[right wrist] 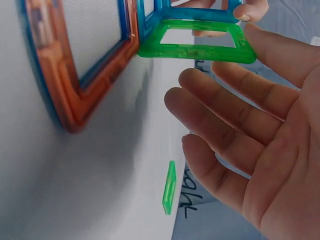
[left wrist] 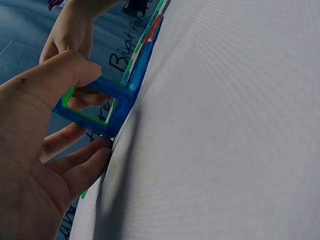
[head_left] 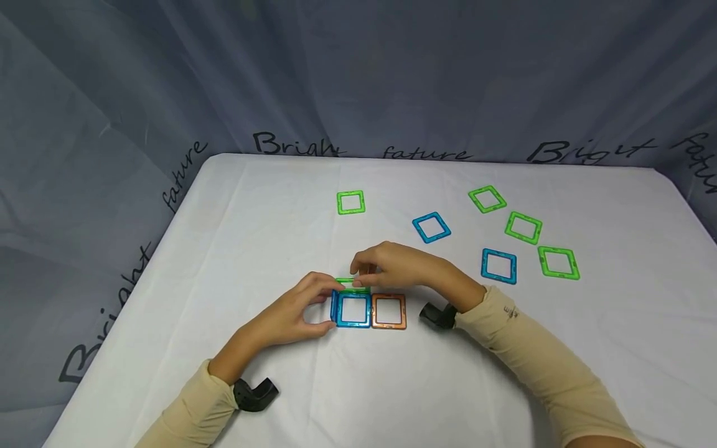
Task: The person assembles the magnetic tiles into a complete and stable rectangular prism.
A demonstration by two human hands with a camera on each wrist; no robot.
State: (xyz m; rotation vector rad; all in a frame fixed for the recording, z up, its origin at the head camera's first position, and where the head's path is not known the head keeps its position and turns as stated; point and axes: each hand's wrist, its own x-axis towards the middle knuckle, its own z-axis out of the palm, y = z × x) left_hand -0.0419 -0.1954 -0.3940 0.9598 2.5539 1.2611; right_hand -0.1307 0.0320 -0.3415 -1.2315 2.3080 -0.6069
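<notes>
A flat blue magnetic tile lies beside a flat orange magnetic tile, edges meeting. A blue edge shows under the orange one in the right wrist view. Another blue tile stands upright along the left side, a green tile along the far side. My left hand holds the upright blue tile, thumb at its near edge and fingers toward its far edge. My right hand is over the green tile; its thumb touches a corner, while the other fingers spread loosely beyond it.
Toward the back lie a green tile and a blue tile. Farther right are another blue tile and several green tiles. A grey lettered cloth hangs behind the white table.
</notes>
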